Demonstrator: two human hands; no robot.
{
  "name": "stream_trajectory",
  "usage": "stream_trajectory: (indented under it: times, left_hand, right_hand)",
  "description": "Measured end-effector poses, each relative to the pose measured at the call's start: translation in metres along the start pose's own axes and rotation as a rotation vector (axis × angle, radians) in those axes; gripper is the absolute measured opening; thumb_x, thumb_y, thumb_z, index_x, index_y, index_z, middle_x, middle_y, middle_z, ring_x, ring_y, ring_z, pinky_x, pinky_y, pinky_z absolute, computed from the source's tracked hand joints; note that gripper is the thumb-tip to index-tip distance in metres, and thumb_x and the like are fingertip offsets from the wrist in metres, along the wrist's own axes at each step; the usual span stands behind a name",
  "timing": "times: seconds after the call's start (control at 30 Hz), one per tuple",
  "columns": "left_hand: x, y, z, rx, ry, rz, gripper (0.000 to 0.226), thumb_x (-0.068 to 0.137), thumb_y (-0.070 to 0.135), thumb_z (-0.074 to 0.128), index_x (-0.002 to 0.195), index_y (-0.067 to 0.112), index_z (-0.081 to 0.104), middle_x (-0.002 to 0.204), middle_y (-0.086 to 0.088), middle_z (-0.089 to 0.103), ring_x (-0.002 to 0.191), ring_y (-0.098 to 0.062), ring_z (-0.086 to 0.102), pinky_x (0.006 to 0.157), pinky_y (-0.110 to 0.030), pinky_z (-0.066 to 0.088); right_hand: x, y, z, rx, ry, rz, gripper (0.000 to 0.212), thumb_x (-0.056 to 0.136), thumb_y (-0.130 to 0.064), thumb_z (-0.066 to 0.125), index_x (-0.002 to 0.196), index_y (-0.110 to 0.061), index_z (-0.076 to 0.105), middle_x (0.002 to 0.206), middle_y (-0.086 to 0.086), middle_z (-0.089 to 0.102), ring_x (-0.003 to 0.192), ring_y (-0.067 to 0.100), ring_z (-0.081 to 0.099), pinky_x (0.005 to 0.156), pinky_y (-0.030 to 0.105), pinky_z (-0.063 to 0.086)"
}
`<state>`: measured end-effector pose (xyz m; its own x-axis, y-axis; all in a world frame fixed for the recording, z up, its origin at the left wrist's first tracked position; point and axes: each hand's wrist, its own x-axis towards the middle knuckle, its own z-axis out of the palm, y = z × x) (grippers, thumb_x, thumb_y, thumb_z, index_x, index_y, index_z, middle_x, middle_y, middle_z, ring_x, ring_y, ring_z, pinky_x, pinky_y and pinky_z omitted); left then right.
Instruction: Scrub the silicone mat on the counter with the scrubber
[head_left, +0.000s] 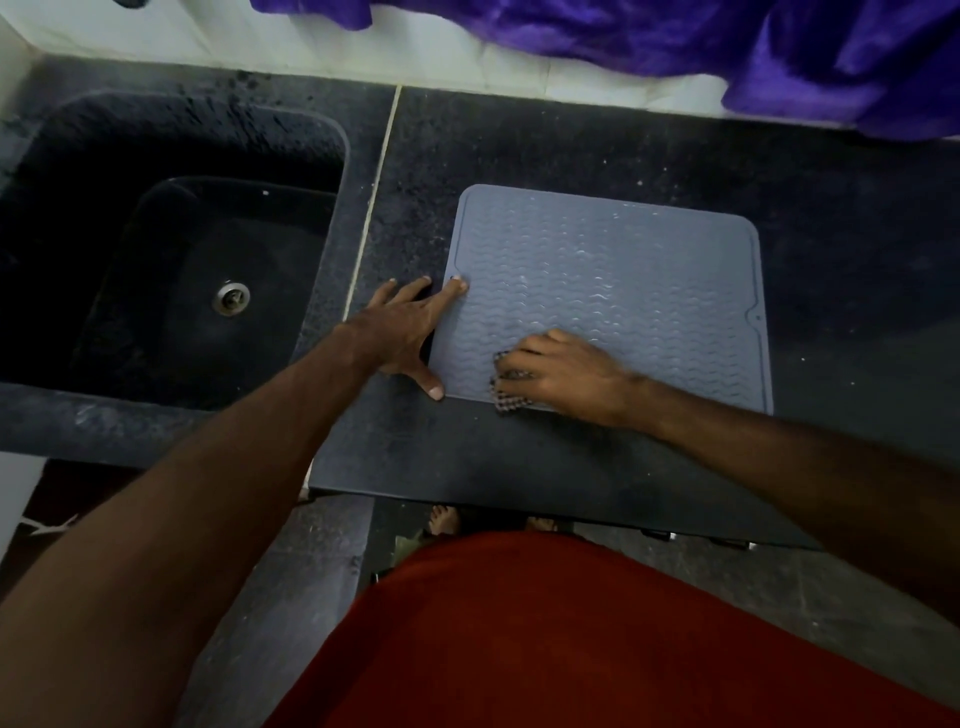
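Lying flat on the dark stone counter (571, 452), the grey mat (613, 291) sits right of a pale seam, its wavy ribs catching light. The left hand (402, 332) spreads flat, fingers straight, pinning the mat's left edge. The right hand (563, 371) curls round a checked scrubber (506, 397) and presses it on the mat's near edge. A black sink (171, 249) with a steel drain (231, 297) lies left. Purple cloth (779, 52) hangs over the white wall behind.
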<state>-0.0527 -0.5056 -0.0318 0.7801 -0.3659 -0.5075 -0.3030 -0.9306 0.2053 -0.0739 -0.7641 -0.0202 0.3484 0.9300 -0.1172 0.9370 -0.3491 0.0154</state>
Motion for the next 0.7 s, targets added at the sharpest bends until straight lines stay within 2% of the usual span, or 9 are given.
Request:
stream_trajectory:
  times: [0.1,0.17,0.27,0.37,0.53,0.6,0.7]
  left_hand:
    - [0.000,0.000,0.001,0.012,-0.001,-0.002,0.144,0.060,0.068,0.078,0.150,0.026,-0.025,0.164,-0.008,-0.007,0.149,-0.026,-0.012,0.119,-0.051,-0.011]
    - [0.001,0.001,0.000,0.018,-0.008,-0.011,0.144,0.059,0.067,0.078,0.150,0.026,-0.025,0.164,-0.008,-0.007,0.149,-0.026,-0.012,0.118,-0.050,-0.011]
    - [0.000,0.004,-0.002,0.029,-0.012,-0.017,0.145,0.059,0.067,0.079,0.151,0.025,-0.025,0.164,-0.008,-0.004,0.149,-0.026,-0.011,0.118,-0.050,-0.011]
    - [-0.001,0.005,-0.003,0.046,-0.010,-0.027,0.145,0.059,0.066,0.080,0.151,0.025,-0.025,0.164,-0.008,-0.002,0.149,-0.026,-0.010,0.118,-0.049,-0.010]
    - [0.000,0.005,-0.003,0.032,-0.024,-0.043,0.146,0.058,0.065,0.081,0.150,0.027,-0.026,0.164,-0.010,-0.005,0.149,-0.026,-0.012,0.118,-0.050,-0.012]
    - [-0.001,0.008,-0.005,0.034,-0.034,-0.058,0.146,0.057,0.064,0.082,0.150,0.027,-0.026,0.164,-0.009,-0.005,0.149,-0.025,-0.012,0.118,-0.050,-0.012]
    - [0.000,0.015,-0.011,0.035,-0.066,-0.079,0.146,0.057,0.060,0.084,0.148,0.032,-0.027,0.164,-0.008,-0.005,0.149,-0.026,-0.014,0.118,-0.052,-0.013]
  right_hand:
    - [-0.030,0.017,-0.002,0.024,-0.067,0.005,0.034,0.081,-0.016,0.061,0.115,-0.020,0.064,0.119,0.003,0.061,0.105,0.027,0.055,0.081,0.038,0.046]
    - [-0.022,0.018,-0.007,0.076,-0.031,0.069,0.030,0.083,-0.019,0.060,0.112,-0.023,0.065,0.117,0.000,0.061,0.104,0.026,0.055,0.081,0.037,0.043]
    - [0.007,0.004,-0.006,0.117,0.092,0.122,0.034,0.081,-0.015,0.064,0.114,-0.022,0.066,0.115,0.001,0.062,0.101,0.026,0.054,0.078,0.036,0.041]
    - [0.014,-0.008,0.002,0.091,0.060,0.077,0.035,0.082,-0.017,0.064,0.117,-0.021,0.065,0.117,0.003,0.061,0.103,0.028,0.054,0.078,0.038,0.041]
    - [-0.051,0.016,0.015,0.052,0.112,0.047,0.045,0.068,-0.013,0.078,0.111,-0.020,0.068,0.114,0.002,0.064,0.097,0.026,0.060,0.074,0.033,0.036]
    - [-0.069,0.018,0.019,0.026,0.093,0.060,0.056,0.058,-0.008,0.081,0.111,-0.020,0.068,0.114,0.003,0.065,0.097,0.026,0.060,0.073,0.032,0.040]
    - [-0.068,0.016,0.024,0.031,0.100,0.088,0.056,0.056,-0.005,0.081,0.109,-0.019,0.069,0.111,0.002,0.065,0.094,0.027,0.061,0.071,0.033,0.044]
